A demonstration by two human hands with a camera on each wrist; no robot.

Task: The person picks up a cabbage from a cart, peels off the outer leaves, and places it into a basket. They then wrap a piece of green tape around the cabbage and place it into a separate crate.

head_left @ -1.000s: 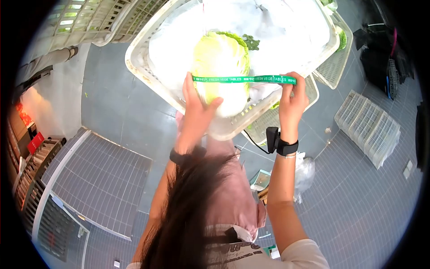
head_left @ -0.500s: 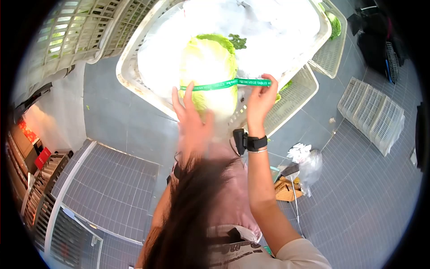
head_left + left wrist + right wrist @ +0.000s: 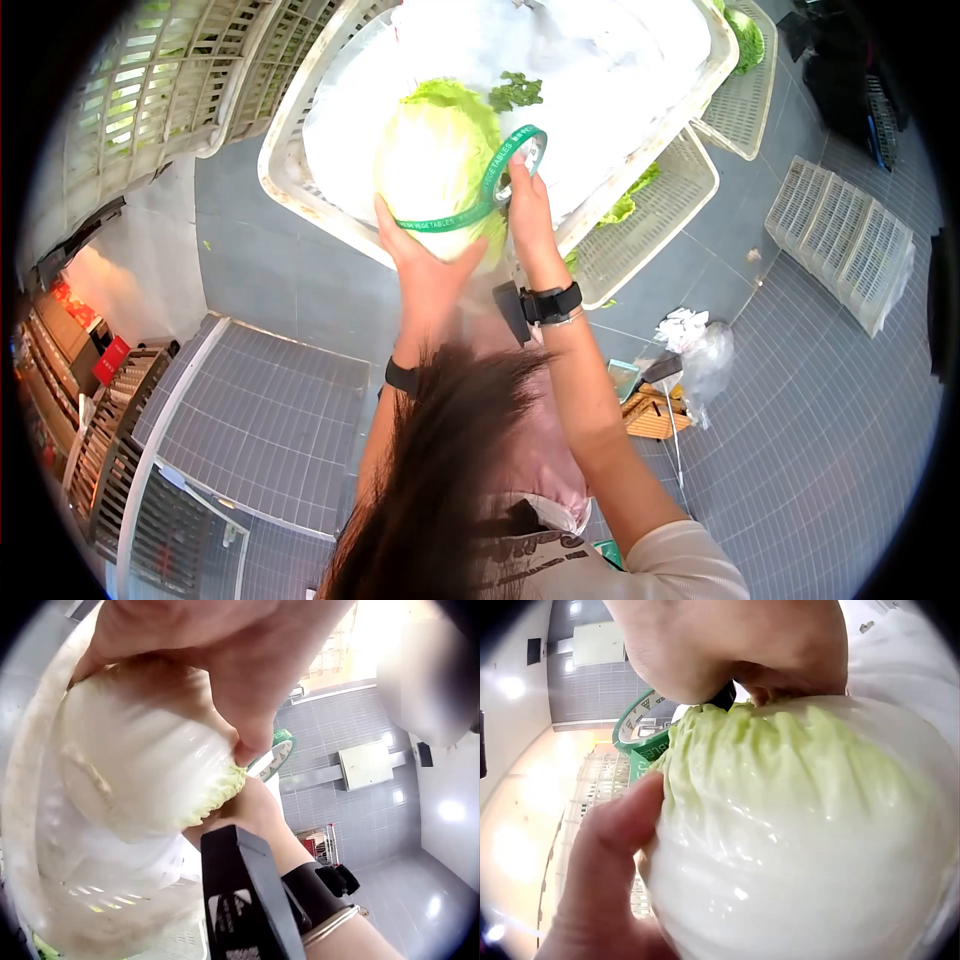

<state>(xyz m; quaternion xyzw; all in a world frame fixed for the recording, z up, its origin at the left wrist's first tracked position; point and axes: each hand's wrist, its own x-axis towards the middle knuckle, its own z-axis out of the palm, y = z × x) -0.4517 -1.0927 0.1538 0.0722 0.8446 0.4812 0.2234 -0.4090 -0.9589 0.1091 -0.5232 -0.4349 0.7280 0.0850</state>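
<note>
A pale Chinese cabbage (image 3: 432, 160) lies in a lined white basket, with a green printed tape (image 3: 440, 224) across its near part. My left hand (image 3: 425, 275) grips its near end, thumb and fingers spread round it. In the left wrist view this hand (image 3: 217, 645) arches over the white base of the cabbage (image 3: 142, 750). At the cabbage's right side my right hand (image 3: 532, 222) holds the tape roll (image 3: 497, 170), fingertips at the ring. The right wrist view shows the roll (image 3: 622, 731) beyond the cabbage (image 3: 802, 802), below the right hand (image 3: 757, 645).
The basket's rim (image 3: 285, 185) surrounds a white plastic liner (image 3: 610, 90) with a loose green leaf (image 3: 516, 92) on it. A lower crate (image 3: 690, 190) with leaves stands at the right. Tall slatted crates (image 3: 170, 80) stand at the left, and another crate (image 3: 845, 245) lies on the floor.
My right hand has come left to the cabbage, and the stretched tape has shortened with the roll turned into view. My left hand has moved from the tape's left end to the cabbage's near end.
</note>
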